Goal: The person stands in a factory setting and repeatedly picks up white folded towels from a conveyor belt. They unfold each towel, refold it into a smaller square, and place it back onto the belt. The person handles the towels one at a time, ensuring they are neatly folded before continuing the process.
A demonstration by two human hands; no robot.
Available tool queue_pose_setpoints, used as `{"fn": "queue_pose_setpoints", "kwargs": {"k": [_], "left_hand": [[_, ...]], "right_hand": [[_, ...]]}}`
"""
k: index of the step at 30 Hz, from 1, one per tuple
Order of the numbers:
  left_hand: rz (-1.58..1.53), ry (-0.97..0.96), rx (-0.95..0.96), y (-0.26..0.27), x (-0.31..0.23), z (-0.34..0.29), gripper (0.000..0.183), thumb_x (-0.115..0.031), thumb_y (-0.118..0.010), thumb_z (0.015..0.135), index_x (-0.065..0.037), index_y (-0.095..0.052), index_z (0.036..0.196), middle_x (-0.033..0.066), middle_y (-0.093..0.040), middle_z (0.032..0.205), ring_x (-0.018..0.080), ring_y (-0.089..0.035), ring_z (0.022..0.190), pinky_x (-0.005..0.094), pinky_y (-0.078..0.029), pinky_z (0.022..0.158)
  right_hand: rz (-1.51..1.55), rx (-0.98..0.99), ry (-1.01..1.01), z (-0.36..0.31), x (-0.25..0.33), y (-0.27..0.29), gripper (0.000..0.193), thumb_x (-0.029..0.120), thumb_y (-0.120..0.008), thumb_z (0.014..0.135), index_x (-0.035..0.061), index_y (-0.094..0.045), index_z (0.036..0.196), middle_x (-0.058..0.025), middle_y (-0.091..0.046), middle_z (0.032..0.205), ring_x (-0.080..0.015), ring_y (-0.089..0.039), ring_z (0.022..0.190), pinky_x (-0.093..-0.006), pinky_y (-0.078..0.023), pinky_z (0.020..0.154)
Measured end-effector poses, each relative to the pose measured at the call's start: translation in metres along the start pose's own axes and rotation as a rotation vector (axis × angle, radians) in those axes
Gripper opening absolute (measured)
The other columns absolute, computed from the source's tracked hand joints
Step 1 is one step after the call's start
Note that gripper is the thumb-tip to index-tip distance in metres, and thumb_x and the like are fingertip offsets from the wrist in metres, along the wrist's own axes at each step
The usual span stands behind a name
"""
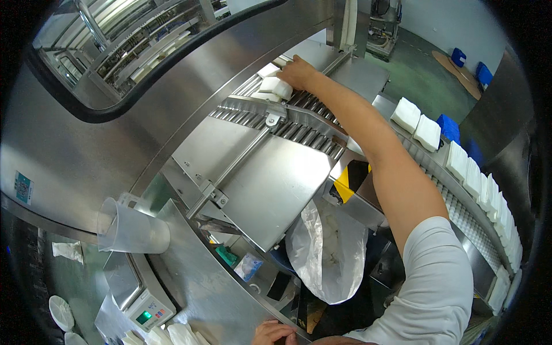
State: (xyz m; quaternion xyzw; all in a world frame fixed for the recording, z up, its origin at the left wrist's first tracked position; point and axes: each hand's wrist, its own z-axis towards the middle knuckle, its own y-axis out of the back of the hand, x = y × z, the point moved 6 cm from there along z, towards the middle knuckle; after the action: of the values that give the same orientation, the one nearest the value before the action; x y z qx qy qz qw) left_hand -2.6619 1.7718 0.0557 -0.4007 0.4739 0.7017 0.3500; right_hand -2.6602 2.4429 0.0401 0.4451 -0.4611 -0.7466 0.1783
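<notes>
1. Biggest thing by a mile was the steel machine (69,155) filling the left side, with a black-edged window up top.
2. Over on the right, a curved conveyor (460,215) bent from far to near, with a row of white packs (458,161) lined up along its outer side.
3. A flat steel plate (270,178) sat mid-scene, with a roller track (302,133) just beyond it.
4. Clear plastic bag (322,253) hung open on the near side of that plate.
5. Cloudy plastic beaker (135,230) was near left, beside a scale (146,305) with a lit green display.
6. The right hand (297,73) reached to the far middle, fingers bent down at some packs. Couldn't tell if it was pinching one, the fingertips were hidden.
7. The left hand (275,332) was at the near edge by the steel counter (201,287), fingers curled. Couldn't tell if they gripped anything.
8. Those white blocks (276,86) by the right hand sat on the far rollers; the clearest one's long axis ran roughly left to right, its right end tipped slightly nearer.
</notes>
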Motion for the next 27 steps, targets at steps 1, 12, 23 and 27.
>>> {"fn": "queue_pose_setpoints", "kwargs": {"k": [1, 12, 23, 27], "left_hand": [[-0.001, 0.000, -0.001, 0.000, 0.000, -0.001, 0.026, 0.004, -0.075, 0.089, -0.002, -0.066, 0.112, 0.0182, -0.072, 0.111, 0.0401, -0.067, 0.108, 0.0498, -0.051, 0.098], [-0.017, -0.017, -0.085, -0.002, 0.002, -0.005, 0.023, 0.005, -0.076, 0.089, -0.001, -0.067, 0.109, 0.0174, -0.073, 0.109, 0.0385, -0.068, 0.106, 0.0493, -0.052, 0.099], [0.124, 0.010, -0.054, -0.002, -0.001, -0.010, 0.023, 0.002, -0.078, 0.090, -0.003, -0.069, 0.110, 0.0181, -0.072, 0.113, 0.0392, -0.068, 0.115, 0.0483, -0.051, 0.102], [0.065, -0.055, 0.088, -0.017, 0.051, -0.029, 0.014, -0.002, -0.078, 0.087, -0.007, -0.072, 0.099, 0.0133, -0.073, 0.096, 0.0330, -0.069, 0.087, 0.0411, -0.055, 0.084]], "right_hand": [[0.013, 0.003, 0.020, 0.002, -0.001, 0.001, 0.015, 0.020, -0.070, 0.091, 0.0168, -0.075, 0.104, -0.0073, -0.079, 0.106, -0.0274, -0.074, 0.106, -0.0483, -0.050, 0.098], [0.228, 0.185, 0.106, 0.020, -0.009, 0.018, 0.055, 0.043, -0.090, 0.067, 0.0130, -0.074, 0.110, -0.0098, -0.077, 0.113, -0.0307, -0.073, 0.109, -0.0523, -0.046, 0.100], [0.346, 0.213, 0.024, 0.008, 0.011, 0.016, 0.052, 0.046, -0.088, 0.072, 0.0104, -0.078, 0.108, -0.0119, -0.079, 0.108, -0.0296, -0.075, 0.105, -0.0513, -0.052, 0.094], [0.537, 0.542, 0.185, -0.010, -0.009, 0.033, 0.038, 0.032, -0.090, 0.067, 0.0104, -0.081, 0.096, -0.0130, -0.078, 0.091, -0.0299, -0.075, 0.085, -0.0443, -0.060, 0.077]]}}
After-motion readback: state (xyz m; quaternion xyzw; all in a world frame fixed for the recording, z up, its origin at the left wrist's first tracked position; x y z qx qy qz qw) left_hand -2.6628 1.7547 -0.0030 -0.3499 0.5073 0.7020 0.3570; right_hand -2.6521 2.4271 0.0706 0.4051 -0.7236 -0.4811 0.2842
